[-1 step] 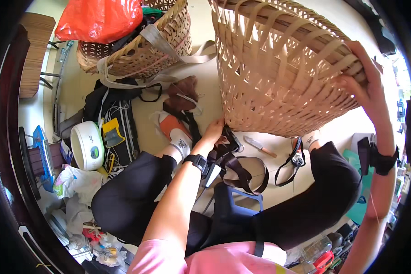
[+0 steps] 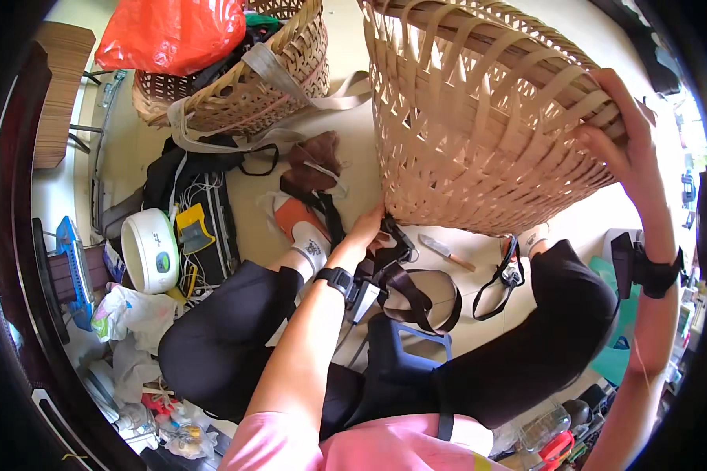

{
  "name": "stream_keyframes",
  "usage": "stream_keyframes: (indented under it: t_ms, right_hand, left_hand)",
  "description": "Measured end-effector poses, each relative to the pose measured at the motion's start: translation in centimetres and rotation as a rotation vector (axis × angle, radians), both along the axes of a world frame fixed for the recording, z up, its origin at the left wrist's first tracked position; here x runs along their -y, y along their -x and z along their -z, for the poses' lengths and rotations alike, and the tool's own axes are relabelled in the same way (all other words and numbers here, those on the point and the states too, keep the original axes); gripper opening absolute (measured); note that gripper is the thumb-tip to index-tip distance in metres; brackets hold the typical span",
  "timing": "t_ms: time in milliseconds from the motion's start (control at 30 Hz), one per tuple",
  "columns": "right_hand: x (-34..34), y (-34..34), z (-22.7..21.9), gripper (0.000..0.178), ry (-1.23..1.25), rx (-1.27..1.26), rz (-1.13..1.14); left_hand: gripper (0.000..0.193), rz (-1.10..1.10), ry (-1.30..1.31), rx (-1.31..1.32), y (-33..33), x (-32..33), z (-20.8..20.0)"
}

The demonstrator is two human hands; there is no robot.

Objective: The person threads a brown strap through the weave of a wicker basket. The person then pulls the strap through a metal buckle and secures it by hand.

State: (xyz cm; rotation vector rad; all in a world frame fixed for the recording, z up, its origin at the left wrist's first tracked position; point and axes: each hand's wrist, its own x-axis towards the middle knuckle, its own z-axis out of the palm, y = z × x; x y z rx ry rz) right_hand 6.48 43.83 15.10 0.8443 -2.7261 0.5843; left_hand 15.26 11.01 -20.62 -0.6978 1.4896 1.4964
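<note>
The big open-weave basket of pale bamboo strips [image 2: 487,118] fills the upper right of the frame, tipped on its side and lifted off the floor. The right hand [image 2: 624,149] lies flat against its outer wall at the right, with the fingers spread over the strips and pressing, not closed around anything. The left hand [image 2: 367,229] is at the basket's lowest edge, in the middle of the frame. Its fingers tuck under that edge, so I cannot tell if they pinch a strip or only touch it. The 2 hands are well apart, 1 on each side of the basket.

To do this step well, I think the right hand should keep the basket steady while the left hand works slowly at the edge. The strips look thin and springy, so soft pulls seem safer than hard tugs.

Just below the basket, on the pale floor [image 2: 346,47], lies a small knife with a wooden handle [image 2: 446,251], near a dark brown strap [image 2: 416,302] looped between the knees. A second woven basket with grey straps [image 2: 251,86] sits at the upper left, with a red plastic bag [image 2: 173,31] on it. A white round pot [image 2: 149,250] stands at the left.
</note>
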Motion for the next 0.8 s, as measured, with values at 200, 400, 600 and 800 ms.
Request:
stream_keyframes:
  t_ms: [200,400,600,800]
  right_hand:
    - [0.1,0.9,0.1,0.054,0.001,-0.056,0.002]
    - [0.9,1.8,0.1,0.049,-0.037,-0.146,-0.033]
    - [0.9,2.0,-0.2,0.049,-0.028,-0.007,0.107]
    - [0.9,3.2,-0.7,0.055,-0.027,0.118,0.318]
  left_hand:
    - [0.052,-0.249,-0.386,0.172,-1.9,-0.1,1.9]
    - [0.037,-0.664,-0.750,0.180,-3.7,-1.6,0.2]
    - [0.039,-0.703,-0.734,0.264,-3.9,-1.0,-2.6]
    - [0.031,-0.585,-0.561,0.257,-11.2,2.5,-11.8]
